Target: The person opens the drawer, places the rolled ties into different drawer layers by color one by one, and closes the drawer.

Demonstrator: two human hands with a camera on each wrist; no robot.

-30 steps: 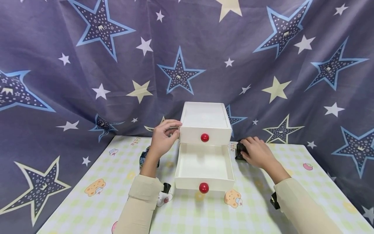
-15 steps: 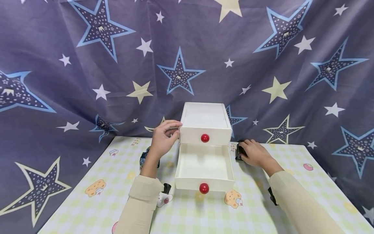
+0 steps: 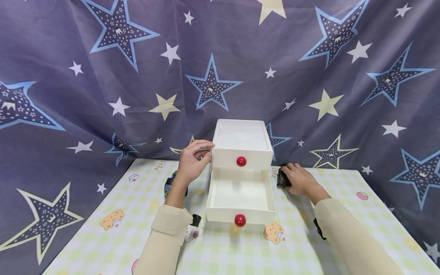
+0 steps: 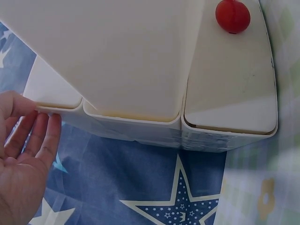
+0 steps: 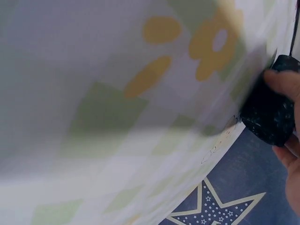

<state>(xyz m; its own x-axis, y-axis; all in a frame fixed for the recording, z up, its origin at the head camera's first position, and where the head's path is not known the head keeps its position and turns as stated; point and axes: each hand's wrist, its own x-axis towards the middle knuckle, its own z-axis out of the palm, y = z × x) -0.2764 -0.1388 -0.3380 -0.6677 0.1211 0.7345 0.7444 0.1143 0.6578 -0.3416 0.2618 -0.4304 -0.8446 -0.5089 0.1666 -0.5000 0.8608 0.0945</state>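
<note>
A white drawer cabinet with red knobs stands on the table. Its middle drawer is pulled out, and no contents show inside it. With its fingertips, my left hand touches the cabinet's left side near the upper front edge; in the left wrist view the fingers lie fairly straight against that side. Right of the cabinet, my right hand grips a black item with small pale specks, low at the table. My fingers cover part of it, so its kind cannot be told.
A dark blue patterned item is partly hidden behind my left wrist. The checked tablecloth has printed cartoon figures. A star-patterned curtain hangs close behind the cabinet. The lower drawer's red knob shows in the left wrist view.
My right forearm has shifted slightly left, with the hand staying at the black item. My left hand and the cabinet look unmoved.
</note>
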